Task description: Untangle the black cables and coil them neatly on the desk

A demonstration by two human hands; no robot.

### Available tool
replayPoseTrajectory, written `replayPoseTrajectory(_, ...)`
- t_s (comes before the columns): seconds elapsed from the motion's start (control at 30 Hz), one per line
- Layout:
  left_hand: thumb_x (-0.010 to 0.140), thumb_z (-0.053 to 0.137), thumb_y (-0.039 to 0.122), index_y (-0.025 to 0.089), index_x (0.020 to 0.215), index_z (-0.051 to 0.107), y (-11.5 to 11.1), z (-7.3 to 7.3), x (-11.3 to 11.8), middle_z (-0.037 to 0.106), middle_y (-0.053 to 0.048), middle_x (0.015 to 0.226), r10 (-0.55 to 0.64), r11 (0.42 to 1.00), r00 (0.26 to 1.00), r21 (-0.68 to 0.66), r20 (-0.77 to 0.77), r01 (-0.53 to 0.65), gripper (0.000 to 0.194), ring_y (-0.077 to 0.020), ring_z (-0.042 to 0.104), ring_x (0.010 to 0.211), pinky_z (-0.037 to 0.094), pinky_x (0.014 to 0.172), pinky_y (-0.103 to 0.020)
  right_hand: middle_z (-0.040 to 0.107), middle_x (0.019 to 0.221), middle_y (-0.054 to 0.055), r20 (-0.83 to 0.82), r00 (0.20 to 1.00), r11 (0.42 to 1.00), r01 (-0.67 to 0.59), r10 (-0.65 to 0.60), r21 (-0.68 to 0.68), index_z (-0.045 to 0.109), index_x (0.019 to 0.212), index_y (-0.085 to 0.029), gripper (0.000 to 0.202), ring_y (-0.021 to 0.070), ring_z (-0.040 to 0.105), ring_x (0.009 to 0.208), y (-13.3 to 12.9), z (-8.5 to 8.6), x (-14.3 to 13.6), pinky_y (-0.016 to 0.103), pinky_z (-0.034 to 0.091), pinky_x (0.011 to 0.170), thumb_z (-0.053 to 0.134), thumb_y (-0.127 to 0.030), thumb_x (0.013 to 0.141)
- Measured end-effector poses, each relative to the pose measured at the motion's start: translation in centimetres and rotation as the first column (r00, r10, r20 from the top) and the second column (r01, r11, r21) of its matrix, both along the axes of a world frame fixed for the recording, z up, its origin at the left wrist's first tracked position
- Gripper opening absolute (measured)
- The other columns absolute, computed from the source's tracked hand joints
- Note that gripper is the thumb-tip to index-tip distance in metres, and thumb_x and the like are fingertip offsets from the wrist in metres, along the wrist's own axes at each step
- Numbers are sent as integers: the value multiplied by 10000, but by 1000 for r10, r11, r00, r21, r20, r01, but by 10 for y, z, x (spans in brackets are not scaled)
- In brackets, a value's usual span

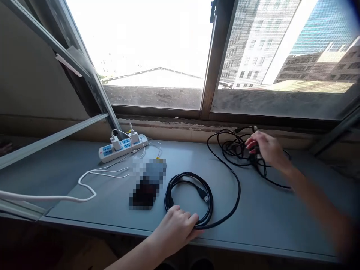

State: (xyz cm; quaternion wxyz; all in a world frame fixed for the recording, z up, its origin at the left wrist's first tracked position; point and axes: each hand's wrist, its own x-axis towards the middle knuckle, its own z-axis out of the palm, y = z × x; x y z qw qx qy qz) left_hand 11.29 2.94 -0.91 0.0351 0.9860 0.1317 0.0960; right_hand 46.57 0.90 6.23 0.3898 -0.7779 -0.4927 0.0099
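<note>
Near the front edge of the grey desk [253, 225], my left hand [178, 227] is closed on the lower side of a coiled black cable [211, 198]. A USB plug [204, 194] lies inside the coil's loop. From the coil, one strand curves right and back to a tangle of black cables [233, 148] by the window. My right hand [266, 148] is at the right side of that tangle, fingers curled around part of the black cable; the exact piece is partly hidden by the fingers.
A white power strip [122, 148] with two chargers and white cords stands at the back left. A pixelated dark object [146, 191] lies left of the coil. Metal frame bars [56, 138] cross the left side, and the window sill [180, 129] borders the back.
</note>
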Motion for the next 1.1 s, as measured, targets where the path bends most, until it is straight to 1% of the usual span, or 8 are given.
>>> replayPoseTrajectory(0.13,884,482,268,188,737,462,-2,4,-9,574,32,558,31,998,953,-61,303,-13,168,-110,498,431,326,463,-239,612,633,71,137,974,983,184,-183,0,578,701,-237,452,215,570,600,-19,12,37,314,399,524,344,-588,865)
replayPoseTrajectory(0.33,893,459,268,184,718,516,-3,28,-20,479,58,469,244,961,752,-258,612,-102,202,-62,429,380,346,413,-165,659,891,73,267,940,916,287,-213,-280,665,949,-255,413,270,592,791,-36,-25,51,317,384,543,389,-543,840)
replayPoseTrajectory(0.53,848,535,308,201,716,592,-1,44,-28,473,71,443,429,900,559,-390,709,-196,179,-59,407,355,371,360,-128,547,1054,151,472,855,974,226,-214,32,434,1291,-159,556,292,523,991,-21,-5,18,401,439,809,481,-432,809)
replayPoseTrajectory(0.6,835,548,312,205,751,623,-5,44,-28,527,62,471,413,907,553,-381,723,-179,155,-67,445,364,406,380,-135,541,1107,127,495,866,997,76,-73,14,453,1277,-199,463,269,509,1053,-8,10,2,401,405,899,413,-407,865)
replayPoseTrajectory(0.73,806,581,315,201,790,652,-11,45,-27,570,55,498,452,887,501,-429,738,-169,136,-72,481,384,433,400,-144,578,1139,113,497,855,958,0,149,-287,594,1129,-216,399,301,508,1095,23,16,-19,445,352,950,547,-447,807)
replayPoseTrajectory(0.9,791,583,467,179,667,632,-6,54,-29,482,45,439,705,697,364,-690,609,-196,317,-76,413,368,364,334,-167,661,779,85,463,874,931,31,151,-364,642,722,-191,166,227,617,758,44,3,-17,335,440,734,601,-332,799)
replayPoseTrajectory(1.0,816,540,501,175,601,579,-6,57,-29,421,48,411,709,683,395,-707,584,-183,393,-71,362,345,306,306,-176,661,758,102,463,885,953,90,57,-290,648,739,-184,224,238,619,710,42,13,-6,320,431,638,520,-325,856)
replayPoseTrajectory(1.1,891,460,413,182,633,557,-15,53,-25,470,39,455,521,840,547,-508,655,-190,360,-73,421,380,358,377,-177,642,705,96,448,891,976,153,-67,-157,648,745,-191,280,262,614,700,38,39,8,371,430,663,482,-374,877)
